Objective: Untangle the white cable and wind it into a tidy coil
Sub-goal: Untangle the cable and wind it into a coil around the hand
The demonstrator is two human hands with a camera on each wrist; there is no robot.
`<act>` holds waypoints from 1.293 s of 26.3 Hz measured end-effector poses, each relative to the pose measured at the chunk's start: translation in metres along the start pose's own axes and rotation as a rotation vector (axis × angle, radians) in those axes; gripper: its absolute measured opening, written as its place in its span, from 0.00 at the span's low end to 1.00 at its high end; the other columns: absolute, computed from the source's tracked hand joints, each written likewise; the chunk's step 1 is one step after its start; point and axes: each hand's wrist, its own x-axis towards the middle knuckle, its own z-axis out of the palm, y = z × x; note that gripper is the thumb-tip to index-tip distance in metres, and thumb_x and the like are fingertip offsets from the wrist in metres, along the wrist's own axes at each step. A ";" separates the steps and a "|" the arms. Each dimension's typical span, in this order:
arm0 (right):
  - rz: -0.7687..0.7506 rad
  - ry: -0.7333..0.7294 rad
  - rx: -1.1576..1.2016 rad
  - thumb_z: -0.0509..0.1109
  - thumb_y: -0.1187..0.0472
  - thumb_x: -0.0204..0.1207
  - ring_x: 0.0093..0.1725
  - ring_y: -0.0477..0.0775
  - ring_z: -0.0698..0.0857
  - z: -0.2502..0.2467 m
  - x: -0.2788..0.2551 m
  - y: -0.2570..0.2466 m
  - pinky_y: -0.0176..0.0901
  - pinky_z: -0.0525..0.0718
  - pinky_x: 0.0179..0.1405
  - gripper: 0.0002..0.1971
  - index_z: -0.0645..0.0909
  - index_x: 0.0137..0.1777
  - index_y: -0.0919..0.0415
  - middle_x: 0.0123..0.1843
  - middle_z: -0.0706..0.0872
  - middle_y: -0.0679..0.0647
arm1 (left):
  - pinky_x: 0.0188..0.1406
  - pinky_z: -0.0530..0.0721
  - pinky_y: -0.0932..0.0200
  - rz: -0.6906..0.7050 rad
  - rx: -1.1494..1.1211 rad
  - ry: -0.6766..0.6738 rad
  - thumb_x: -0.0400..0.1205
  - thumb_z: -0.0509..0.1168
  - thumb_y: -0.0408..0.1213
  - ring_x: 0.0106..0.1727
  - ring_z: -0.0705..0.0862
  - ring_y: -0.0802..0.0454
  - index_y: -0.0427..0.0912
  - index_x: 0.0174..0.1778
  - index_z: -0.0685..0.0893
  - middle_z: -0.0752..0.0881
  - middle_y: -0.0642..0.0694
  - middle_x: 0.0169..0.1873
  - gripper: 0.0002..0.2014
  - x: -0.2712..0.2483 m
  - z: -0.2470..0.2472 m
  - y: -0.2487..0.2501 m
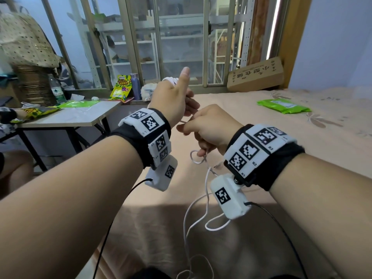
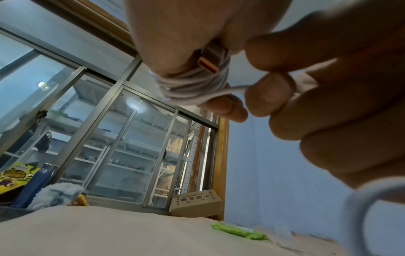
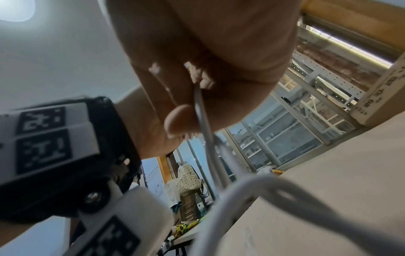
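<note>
The white cable (image 1: 207,179) is partly wound as a coil (image 2: 192,84) round the fingers of my left hand (image 1: 177,97), whose thumb points up. An orange-tipped plug (image 2: 208,61) lies tucked against the coil. Just right of it, my right hand (image 1: 188,127) pinches the strand leading off the coil; the right wrist view shows the cable (image 3: 200,104) leaving its curled fingers. Below both hands the loose cable hangs in loops down to the beige bed (image 1: 281,148), with a small twisted loop (image 1: 196,157) just under the right hand.
A green packet (image 1: 283,105) lies on the bed at the far right, and a cardboard box (image 1: 255,75) leans at the window sill. To the left stands a folding table (image 1: 70,116) with snack bags, a bottle (image 1: 135,86) and green wrappers. A person's knee (image 1: 16,170) shows at the left edge.
</note>
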 end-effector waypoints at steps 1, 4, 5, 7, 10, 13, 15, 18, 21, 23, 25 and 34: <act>0.013 -0.002 -0.012 0.75 0.66 0.70 0.13 0.51 0.65 -0.001 0.000 -0.001 0.44 0.79 0.24 0.08 0.79 0.37 0.69 0.23 0.66 0.55 | 0.30 0.83 0.51 0.007 0.048 -0.019 0.86 0.51 0.57 0.26 0.86 0.40 0.37 0.30 0.77 0.88 0.35 0.25 0.29 0.000 -0.001 -0.001; 0.018 0.044 -0.089 0.76 0.64 0.69 0.17 0.53 0.67 -0.004 0.000 -0.003 0.41 0.76 0.22 0.08 0.81 0.35 0.68 0.24 0.70 0.56 | 0.30 0.86 0.51 0.029 0.245 -0.047 0.85 0.51 0.60 0.26 0.88 0.43 0.38 0.29 0.80 0.88 0.41 0.23 0.31 -0.001 -0.004 -0.004; 0.006 0.066 -0.122 0.76 0.64 0.68 0.18 0.53 0.68 -0.005 0.000 -0.004 0.39 0.73 0.21 0.07 0.82 0.34 0.68 0.24 0.72 0.56 | 0.32 0.87 0.50 0.051 0.320 -0.058 0.85 0.50 0.60 0.25 0.88 0.46 0.39 0.29 0.81 0.88 0.43 0.22 0.31 -0.002 -0.005 -0.004; -0.016 0.102 -0.171 0.76 0.64 0.65 0.20 0.53 0.69 -0.008 0.001 -0.005 0.37 0.70 0.22 0.07 0.83 0.32 0.67 0.22 0.74 0.54 | 0.36 0.88 0.51 0.111 0.479 -0.083 0.85 0.48 0.61 0.25 0.87 0.51 0.40 0.29 0.82 0.87 0.47 0.21 0.32 -0.002 -0.007 -0.004; -0.015 0.093 -0.128 0.74 0.66 0.63 0.17 0.55 0.72 -0.008 0.001 -0.007 0.43 0.78 0.25 0.06 0.83 0.35 0.70 0.25 0.74 0.57 | 0.42 0.87 0.50 0.156 0.647 -0.133 0.85 0.45 0.63 0.27 0.87 0.52 0.40 0.29 0.85 0.85 0.50 0.19 0.36 -0.002 -0.009 -0.001; -0.062 0.122 -0.175 0.73 0.69 0.63 0.21 0.56 0.77 -0.012 0.003 -0.008 0.50 0.83 0.31 0.04 0.85 0.28 0.67 0.25 0.77 0.56 | 0.36 0.85 0.54 0.049 0.682 -0.231 0.84 0.42 0.65 0.23 0.87 0.51 0.38 0.27 0.85 0.87 0.45 0.19 0.40 -0.007 -0.012 0.001; -0.134 0.179 -0.225 0.73 0.69 0.63 0.31 0.59 0.82 -0.014 0.006 -0.006 0.57 0.85 0.38 0.03 0.86 0.31 0.69 0.29 0.83 0.60 | 0.28 0.80 0.58 -0.116 0.648 -0.308 0.82 0.40 0.69 0.21 0.85 0.46 0.36 0.26 0.82 0.87 0.43 0.21 0.42 -0.013 -0.011 0.000; -0.223 0.234 -0.193 0.69 0.70 0.63 0.33 0.58 0.81 -0.012 0.009 0.000 0.52 0.83 0.36 0.04 0.85 0.33 0.67 0.34 0.88 0.66 | 0.17 0.66 0.65 -0.423 0.457 -0.477 0.79 0.41 0.74 0.19 0.71 0.47 0.35 0.32 0.76 0.78 0.39 0.24 0.42 -0.016 -0.011 -0.005; -0.301 0.245 -0.124 0.70 0.71 0.61 0.32 0.55 0.80 -0.011 0.013 0.002 0.54 0.82 0.38 0.06 0.82 0.27 0.60 0.28 0.84 0.55 | 0.15 0.61 0.70 -0.554 0.257 -0.680 0.74 0.42 0.78 0.13 0.65 0.51 0.36 0.30 0.74 0.69 0.42 0.19 0.43 -0.016 -0.017 -0.005; -0.321 0.235 -0.080 0.77 0.71 0.63 0.33 0.53 0.80 -0.014 0.015 0.002 0.53 0.83 0.41 0.11 0.80 0.29 0.56 0.28 0.82 0.51 | 0.14 0.59 0.73 -0.596 0.094 -0.724 0.75 0.43 0.77 0.09 0.62 0.54 0.40 0.22 0.70 0.65 0.46 0.12 0.40 -0.016 -0.025 -0.003; -0.321 0.233 -0.029 0.79 0.71 0.67 0.29 0.50 0.80 -0.016 0.015 0.003 0.48 0.83 0.37 0.12 0.80 0.32 0.58 0.27 0.80 0.50 | 0.16 0.52 0.73 -0.622 -0.078 -0.743 0.77 0.44 0.74 0.08 0.60 0.55 0.42 0.20 0.68 0.62 0.49 0.10 0.38 -0.017 -0.030 0.002; -0.199 0.166 0.233 0.74 0.54 0.75 0.32 0.54 0.84 -0.009 0.008 0.015 0.52 0.85 0.42 0.10 0.82 0.47 0.60 0.39 0.86 0.56 | 0.19 0.49 0.65 -0.552 -0.462 -0.512 0.80 0.62 0.45 0.09 0.62 0.59 0.48 0.21 0.63 0.63 0.54 0.10 0.22 -0.019 -0.035 0.010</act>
